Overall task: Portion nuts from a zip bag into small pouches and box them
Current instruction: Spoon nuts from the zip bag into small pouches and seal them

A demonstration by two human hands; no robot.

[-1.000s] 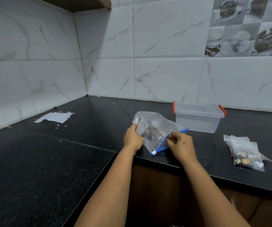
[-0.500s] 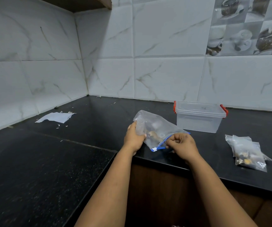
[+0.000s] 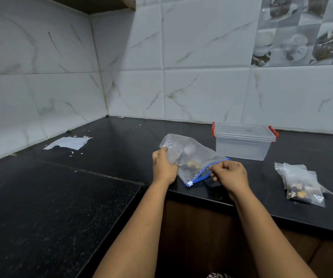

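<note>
Clear plastic zip bag with blue seal strip (image 3: 189,157) just left of the lidded clear plastic box (image 3: 242,143), long axis diagonal, seal facing me, my left hand (image 3: 163,167) gripping its side, my right hand (image 3: 230,173) pinching the seal

**Counter status**

Black stone L-shaped counter (image 3: 61,197). On it: lidded clear box (image 3: 243,144) with red latches near the back wall, filled pouches (image 3: 300,183) piled at right, torn white paper (image 3: 69,142) plus scraps at left. Zip bag (image 3: 191,159) near front edge, contact unclear.
</note>
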